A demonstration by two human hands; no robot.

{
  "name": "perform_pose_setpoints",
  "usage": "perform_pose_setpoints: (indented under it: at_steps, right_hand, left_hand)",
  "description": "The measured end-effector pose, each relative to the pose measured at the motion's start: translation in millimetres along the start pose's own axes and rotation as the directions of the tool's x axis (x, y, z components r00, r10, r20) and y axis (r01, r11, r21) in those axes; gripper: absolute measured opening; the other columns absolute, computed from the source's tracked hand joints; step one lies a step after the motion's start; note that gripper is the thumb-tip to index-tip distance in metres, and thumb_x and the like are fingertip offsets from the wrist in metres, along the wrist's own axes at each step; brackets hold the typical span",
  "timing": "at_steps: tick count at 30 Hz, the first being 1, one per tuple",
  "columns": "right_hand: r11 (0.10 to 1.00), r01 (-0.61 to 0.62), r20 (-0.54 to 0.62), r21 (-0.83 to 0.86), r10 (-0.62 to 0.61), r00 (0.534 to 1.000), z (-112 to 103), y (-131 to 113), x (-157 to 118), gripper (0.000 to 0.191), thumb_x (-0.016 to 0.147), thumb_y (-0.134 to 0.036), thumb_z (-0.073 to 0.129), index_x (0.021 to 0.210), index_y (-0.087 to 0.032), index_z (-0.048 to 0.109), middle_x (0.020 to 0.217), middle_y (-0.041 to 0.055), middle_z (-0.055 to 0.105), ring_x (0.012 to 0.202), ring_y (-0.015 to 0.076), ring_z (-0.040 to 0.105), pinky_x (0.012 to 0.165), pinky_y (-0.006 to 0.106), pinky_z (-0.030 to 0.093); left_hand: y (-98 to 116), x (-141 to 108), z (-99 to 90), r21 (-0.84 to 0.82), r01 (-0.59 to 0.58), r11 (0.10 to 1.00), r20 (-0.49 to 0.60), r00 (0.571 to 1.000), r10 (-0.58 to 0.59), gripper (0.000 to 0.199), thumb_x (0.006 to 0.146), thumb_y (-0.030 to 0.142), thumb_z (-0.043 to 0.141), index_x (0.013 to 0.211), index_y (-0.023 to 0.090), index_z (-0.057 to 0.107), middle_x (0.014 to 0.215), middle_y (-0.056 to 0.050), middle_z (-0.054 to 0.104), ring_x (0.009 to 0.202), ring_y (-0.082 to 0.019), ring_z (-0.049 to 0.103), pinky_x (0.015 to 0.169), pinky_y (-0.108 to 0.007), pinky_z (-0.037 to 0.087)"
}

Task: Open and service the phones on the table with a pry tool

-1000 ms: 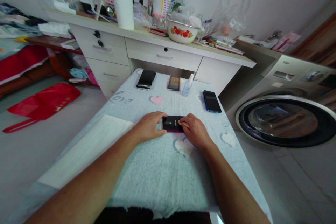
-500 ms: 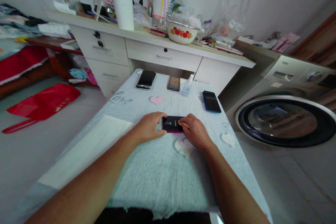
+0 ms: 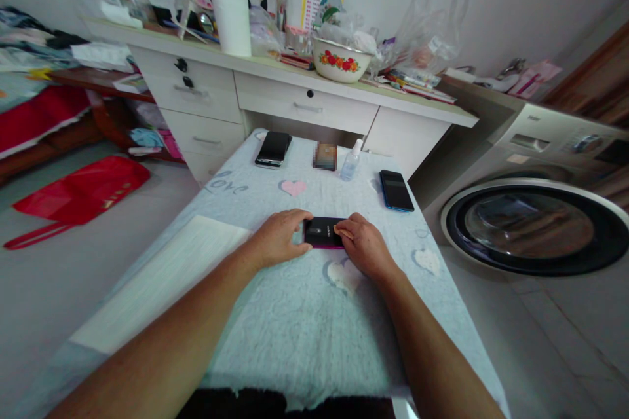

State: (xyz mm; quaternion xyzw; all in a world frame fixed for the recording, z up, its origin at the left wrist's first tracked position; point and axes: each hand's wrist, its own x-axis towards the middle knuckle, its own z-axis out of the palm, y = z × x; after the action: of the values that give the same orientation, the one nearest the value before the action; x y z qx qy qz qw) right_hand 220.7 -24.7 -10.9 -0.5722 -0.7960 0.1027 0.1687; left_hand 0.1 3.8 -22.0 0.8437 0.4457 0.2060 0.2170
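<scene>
Work seems midway: left hand (image 3: 281, 239) clamps the phone (image 3: 318, 234), right hand (image 3: 366, 242) pinches a tan scrap (image 3: 343, 232) (cloth, maybe) under its fingers (image 3: 354, 228).

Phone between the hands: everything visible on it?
The phone lies back-up on the patterned cloth, its long side running left to right. Its back looks smooth and black, with a camera strip, pale lettering and a magenta near edge. The left hand spans its left end; the right hand, holding a tan piece, covers its right.

Hands (image 3: 276, 240) close together (forearms (image 3: 421, 327) bare)
</scene>
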Motion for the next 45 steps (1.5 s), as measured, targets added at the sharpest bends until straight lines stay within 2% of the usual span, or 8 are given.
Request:
perform_pose_setpoints:
  at_steps: [7,15,20,33,41,45]
  right_hand:
    - [0.998,-0.029,-0.015,-0.057,0.029,0.999,0,0,0,0.023,0.093,-0.019,0.047,0.097,-0.022,0.069,0.094,0.0036,0.058,0.081,0.0126,0.058,0.073,0.022,0.039]
    - [0.985,-0.144,-0.072,-0.100,0.137,0.988,1,3,2,0.023,0.092,-0.021,0.048,0.099,-0.023,0.070,0.096,0.0033,0.060,0.084,0.0141,0.058,0.075,0.023,0.039]
    - [0.981,-0.159,-0.071,-0.110,0.152,0.986,1,2,3,0.023,0.092,-0.020,0.048,0.099,-0.023,0.070,0.097,0.0038,0.060,0.086,0.0146,0.058,0.076,0.023,0.039]
    - [0.991,-0.065,-0.004,-0.121,0.065,0.998,-1,-8,1,0.023,0.092,-0.017,0.048,0.097,-0.022,0.070,0.095,0.0043,0.060,0.083,0.0138,0.058,0.074,0.022,0.040]
    - [0.995,0.090,0.026,-0.043,-0.089,0.996,6,-14,-2,0.024,0.093,-0.018,0.048,0.101,-0.023,0.070,0.097,0.0037,0.059,0.086,0.0130,0.057,0.078,0.022,0.041]
    - [0.995,0.087,0.014,-0.046,-0.086,0.996,8,-15,-2,0.024,0.093,-0.019,0.047,0.100,-0.022,0.070,0.098,0.0043,0.060,0.088,0.0139,0.057,0.079,0.022,0.041]
  left_hand:
    - [1,1,-0.8,0.004,0.010,1.000,0.004,1.000,-0.010,0.052,0.067,0.028,0.070,0.116,0.017,0.055,0.110,-0.007,0.065,0.083,-0.019,0.062,0.081,-0.033,0.047]
    - [1,0,-1.2,0.014,0.007,1.000,0.003,1.000,-0.007,0.051,0.067,0.027,0.069,0.116,0.018,0.055,0.111,-0.007,0.065,0.083,-0.019,0.061,0.082,-0.033,0.047]
    - [2,0,-1.3,0.007,0.009,1.000,0.006,1.000,-0.009,0.052,0.067,0.027,0.069,0.117,0.017,0.055,0.112,-0.007,0.065,0.084,-0.019,0.061,0.081,-0.033,0.047]
    - [1,0,-1.5,0.000,0.008,1.000,-0.002,1.000,-0.008,0.051,0.067,0.028,0.069,0.115,0.019,0.055,0.109,-0.007,0.065,0.083,-0.019,0.062,0.082,-0.034,0.047]
    - [2,0,-1.4,-0.015,0.012,1.000,-0.005,1.000,-0.012,0.051,0.067,0.027,0.070,0.115,0.018,0.056,0.110,-0.007,0.065,0.083,-0.019,0.062,0.082,-0.033,0.048]
    - [1,0,-0.7,-0.019,0.006,1.000,-0.003,1.000,-0.006,0.051,0.067,0.027,0.070,0.115,0.017,0.056,0.112,-0.008,0.065,0.083,-0.019,0.062,0.083,-0.033,0.048]
